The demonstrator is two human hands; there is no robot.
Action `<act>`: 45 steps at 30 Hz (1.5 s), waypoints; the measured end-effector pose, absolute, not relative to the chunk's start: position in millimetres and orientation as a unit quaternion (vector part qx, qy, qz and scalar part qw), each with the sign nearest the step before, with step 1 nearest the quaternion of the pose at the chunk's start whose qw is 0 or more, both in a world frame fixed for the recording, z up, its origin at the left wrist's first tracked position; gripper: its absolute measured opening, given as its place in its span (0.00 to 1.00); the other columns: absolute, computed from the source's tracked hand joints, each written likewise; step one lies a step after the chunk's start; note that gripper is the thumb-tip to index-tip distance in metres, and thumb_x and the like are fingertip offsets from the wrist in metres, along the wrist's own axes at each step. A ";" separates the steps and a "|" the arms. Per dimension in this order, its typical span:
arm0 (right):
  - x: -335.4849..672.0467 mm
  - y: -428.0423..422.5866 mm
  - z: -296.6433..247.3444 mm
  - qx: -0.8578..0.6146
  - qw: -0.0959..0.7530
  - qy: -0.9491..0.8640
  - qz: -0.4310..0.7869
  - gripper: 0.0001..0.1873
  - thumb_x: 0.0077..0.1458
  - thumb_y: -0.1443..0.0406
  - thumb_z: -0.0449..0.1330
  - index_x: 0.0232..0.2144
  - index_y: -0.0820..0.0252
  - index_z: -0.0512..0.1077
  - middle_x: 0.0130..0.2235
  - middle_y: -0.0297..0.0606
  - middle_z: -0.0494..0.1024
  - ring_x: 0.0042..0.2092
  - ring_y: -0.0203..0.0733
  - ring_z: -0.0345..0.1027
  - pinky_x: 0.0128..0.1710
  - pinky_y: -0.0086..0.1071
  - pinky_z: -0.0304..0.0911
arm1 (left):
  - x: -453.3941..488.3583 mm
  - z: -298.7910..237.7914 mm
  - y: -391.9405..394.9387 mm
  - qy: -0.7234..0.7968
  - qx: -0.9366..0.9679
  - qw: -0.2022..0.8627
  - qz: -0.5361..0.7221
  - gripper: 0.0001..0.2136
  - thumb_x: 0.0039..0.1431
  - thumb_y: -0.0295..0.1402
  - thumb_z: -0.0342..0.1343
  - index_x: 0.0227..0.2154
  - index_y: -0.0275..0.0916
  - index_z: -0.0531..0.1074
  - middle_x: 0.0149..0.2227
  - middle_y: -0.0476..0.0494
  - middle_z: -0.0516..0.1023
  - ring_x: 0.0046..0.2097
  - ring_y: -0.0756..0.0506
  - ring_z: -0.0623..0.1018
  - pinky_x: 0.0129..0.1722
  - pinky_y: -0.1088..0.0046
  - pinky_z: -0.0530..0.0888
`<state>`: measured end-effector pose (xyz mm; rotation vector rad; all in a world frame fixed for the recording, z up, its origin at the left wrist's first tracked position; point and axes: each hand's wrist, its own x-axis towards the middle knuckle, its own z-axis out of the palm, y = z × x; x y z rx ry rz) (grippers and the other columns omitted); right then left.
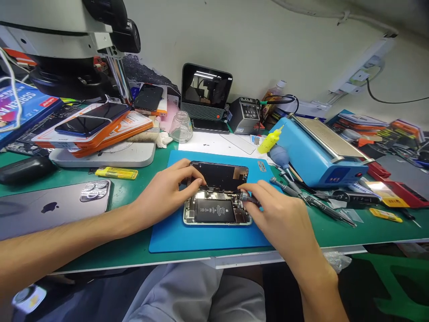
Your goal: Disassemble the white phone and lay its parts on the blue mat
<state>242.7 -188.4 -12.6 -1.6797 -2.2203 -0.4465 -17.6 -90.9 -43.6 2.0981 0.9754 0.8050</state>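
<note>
- Left hand [167, 190] is gripping the lifted screen [223, 175] at its left edge, fingers curled round it, holding it tilted over the opened phone [216, 212].
- Right hand [281, 214] is pinching a small screwdriver [248, 197], its tip touching the phone's upper right interior.
- Phone is lying flat on the blue mat [208, 239], battery showing.
- Blue machine [318, 154] is sitting off to the right.
</note>
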 end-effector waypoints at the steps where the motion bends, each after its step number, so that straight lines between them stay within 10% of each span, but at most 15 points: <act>1: 242.0 -186.8 -12.5 -0.602 0.195 -0.761 -0.140 0.12 0.70 0.69 0.56 0.46 0.56 0.80 0.41 0.36 0.86 0.33 0.41 0.76 0.32 0.37 0.59 | -17.6 -43.1 -91.1 0.375 0.805 0.340 0.309 0.11 0.76 0.39 0.54 0.41 0.46 0.82 0.43 0.48 0.77 0.43 0.45 0.78 0.38 0.70 0.70; 5: 245.5 -179.4 -10.2 -0.672 0.379 -0.635 -0.034 0.10 0.71 0.61 0.59 0.44 0.52 0.81 0.41 0.38 0.83 0.40 0.44 0.76 0.41 0.36 0.67 | -17.3 -41.3 -91.0 0.372 0.799 0.354 0.313 0.11 0.76 0.39 0.55 0.42 0.47 0.82 0.45 0.48 0.79 0.46 0.44 0.79 0.40 0.69 0.71; 11: 272.2 -150.8 -1.3 -0.727 0.506 -0.446 0.126 0.18 0.65 0.47 0.64 0.45 0.51 0.80 0.29 0.31 0.68 0.27 0.39 0.59 0.24 0.33 0.56 | -15.6 -38.0 -90.7 0.365 0.777 0.392 0.331 0.10 0.75 0.38 0.55 0.40 0.46 0.81 0.45 0.47 0.80 0.46 0.43 0.79 0.40 0.69 0.72; 17: 280.8 -91.7 20.6 -0.694 0.433 -0.529 0.227 0.19 0.59 0.48 0.69 0.32 0.57 0.81 0.21 0.27 0.61 0.23 0.33 0.47 0.21 0.32 0.44 | -14.2 -35.9 -91.5 0.352 0.777 0.394 0.343 0.10 0.74 0.35 0.53 0.38 0.45 0.79 0.44 0.48 0.81 0.47 0.43 0.80 0.45 0.67 0.73; 26: 258.9 -27.2 1.4 -0.655 0.271 -0.623 0.330 0.15 0.70 0.55 0.67 0.49 0.62 0.78 0.48 0.39 0.82 0.45 0.42 0.79 0.46 0.40 0.78 | -11.7 -38.3 -92.9 0.346 0.781 0.384 0.351 0.09 0.75 0.34 0.53 0.39 0.45 0.77 0.43 0.48 0.81 0.43 0.44 0.79 0.38 0.69 0.70; 45: 254.3 -21.5 1.7 -0.560 0.227 -0.726 0.330 0.17 0.70 0.53 0.66 0.47 0.61 0.80 0.52 0.41 0.83 0.53 0.47 0.79 0.57 0.49 0.75 | -10.2 -38.0 -93.3 0.353 0.778 0.389 0.345 0.09 0.76 0.34 0.52 0.39 0.46 0.76 0.43 0.50 0.79 0.43 0.45 0.79 0.39 0.68 0.70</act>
